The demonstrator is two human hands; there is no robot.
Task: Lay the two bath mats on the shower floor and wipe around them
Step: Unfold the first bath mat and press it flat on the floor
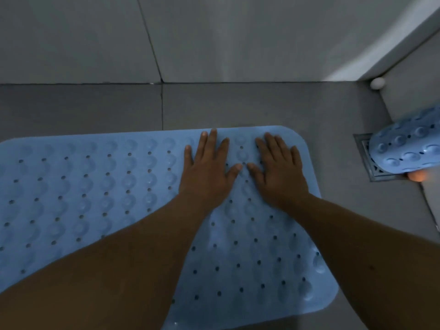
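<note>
A light blue bath mat (83, 186) with rows of drain holes and raised bumps lies flat on the grey shower floor (238, 106). My left hand (207, 172) and my right hand (278, 172) rest palm down side by side on the mat's far right part, fingers spread, holding nothing. A second blue mat (407, 146), rolled with its suction cups outward, sits at the right edge, partly over the floor drain (364, 148). My forearms hide part of the flat mat.
Grey wall tiles (214, 39) rise just beyond the mat. A small white rounded object (377, 83) sits in the far right corner. An orange object (416, 176) peeks out below the rolled mat. A raised ledge runs along the right side.
</note>
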